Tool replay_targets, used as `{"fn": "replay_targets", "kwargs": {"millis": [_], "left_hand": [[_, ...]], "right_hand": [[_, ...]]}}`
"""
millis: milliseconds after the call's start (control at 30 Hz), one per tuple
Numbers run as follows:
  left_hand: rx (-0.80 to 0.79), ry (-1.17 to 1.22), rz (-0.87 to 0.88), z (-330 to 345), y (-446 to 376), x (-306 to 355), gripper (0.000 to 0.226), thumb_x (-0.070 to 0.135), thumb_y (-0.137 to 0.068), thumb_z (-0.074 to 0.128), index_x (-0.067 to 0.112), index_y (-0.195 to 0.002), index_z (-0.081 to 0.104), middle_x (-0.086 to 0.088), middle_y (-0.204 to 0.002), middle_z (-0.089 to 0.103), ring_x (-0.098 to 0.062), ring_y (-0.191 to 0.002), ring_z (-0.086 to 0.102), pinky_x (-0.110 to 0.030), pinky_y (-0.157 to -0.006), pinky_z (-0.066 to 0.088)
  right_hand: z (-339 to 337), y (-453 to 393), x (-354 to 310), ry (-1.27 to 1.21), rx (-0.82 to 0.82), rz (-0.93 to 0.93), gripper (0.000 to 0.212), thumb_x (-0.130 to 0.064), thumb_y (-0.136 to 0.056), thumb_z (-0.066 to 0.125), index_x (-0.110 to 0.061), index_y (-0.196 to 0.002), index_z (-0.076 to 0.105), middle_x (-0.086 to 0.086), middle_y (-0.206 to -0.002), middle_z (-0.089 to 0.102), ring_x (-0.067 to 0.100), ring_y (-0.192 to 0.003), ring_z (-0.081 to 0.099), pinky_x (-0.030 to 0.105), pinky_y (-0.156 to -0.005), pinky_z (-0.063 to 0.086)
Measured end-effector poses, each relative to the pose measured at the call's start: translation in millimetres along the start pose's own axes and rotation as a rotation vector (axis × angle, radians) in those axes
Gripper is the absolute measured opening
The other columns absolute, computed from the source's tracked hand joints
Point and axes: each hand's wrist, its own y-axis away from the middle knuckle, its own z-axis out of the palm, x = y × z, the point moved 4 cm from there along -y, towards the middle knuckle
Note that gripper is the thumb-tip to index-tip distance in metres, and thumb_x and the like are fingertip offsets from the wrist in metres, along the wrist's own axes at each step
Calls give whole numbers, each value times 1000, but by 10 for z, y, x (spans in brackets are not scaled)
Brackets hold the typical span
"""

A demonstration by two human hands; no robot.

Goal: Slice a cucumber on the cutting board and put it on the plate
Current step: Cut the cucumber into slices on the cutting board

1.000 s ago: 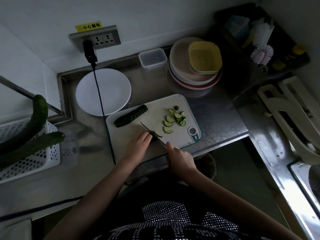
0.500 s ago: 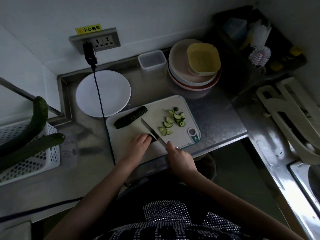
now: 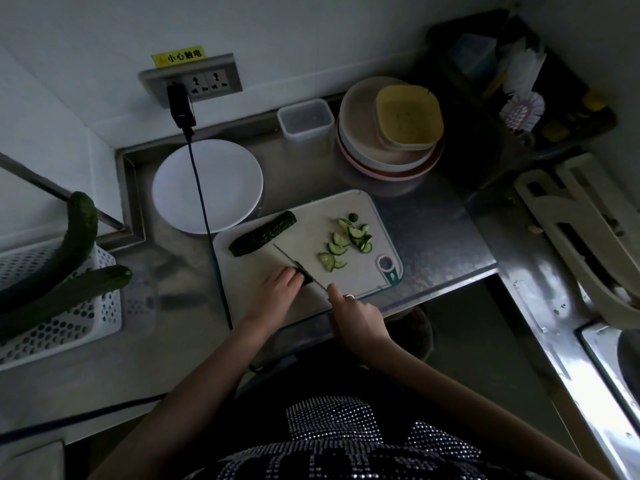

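Note:
A pale cutting board point(image 3: 367, 216) lies on the steel counter. A half cucumber point(image 3: 262, 233) lies at its far left, and several cut slices point(image 3: 346, 243) sit at its right. My left hand point(image 3: 277, 289) holds down a short cucumber piece point(image 3: 305, 275) near the board's front edge. My right hand point(image 3: 353, 311) grips the knife point(image 3: 294, 263), whose blade stands against that piece and points away toward the half cucumber. A white plate point(image 3: 207, 186) rests behind the board at the left, with nothing on it.
A black cable point(image 3: 204, 209) runs from the wall socket across the plate and the board's left edge. A white basket point(image 3: 62, 320) at the left holds two whole cucumbers point(image 3: 76, 237). A stack of plates point(image 3: 388, 133) and a clear lidded box point(image 3: 304, 119) stand behind. A sink edge point(image 3: 595, 344) lies right.
The knife pushed two fresh slices rightward to the pile, then came back to the short piece under my left hand. The view has shifted slightly.

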Motion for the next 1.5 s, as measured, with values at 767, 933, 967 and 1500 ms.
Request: {"fn": "replay_targets", "kwargs": {"millis": [767,933,967,1500], "left_hand": [[67,20,59,-62,9,-1,49,-8,-44,83,4,-90,69,-11,-86,64,-20,-88,44,-29,-57,52],[60,20,50,-51,2,0,51,-9,-40,83,3,-86,68,-12,-85,65,-20,-87,44,-27,-55,52],[63,21,53,-56,2,2,50,-8,-40,83,3,-87,68,-11,-85,64,-20,-87,44,-27,-55,52],[31,57,24,21,28,-61,45,-8,-50,82,4,-90,67,-12,-93,63,-21,-91,44,-30,-56,53]], "right_hand": [[-60,29,38,-85,97,-62,22,-30,-102,33,-15,-118,36,10,-99,66,35,-86,65,35,-57,38],[-43,24,52,-76,77,-61,21,-30,-102,33,-15,-116,36,10,-99,66,35,-87,65,35,-58,37],[-45,26,48,-75,77,-60,21,-29,-102,33,-15,-117,37,10,-99,66,35,-87,65,35,-58,37],[-86,-64,190,7,42,94,40,-9,-96,39,-15,-134,28,9,-108,63,33,-93,66,38,-67,48]]}}
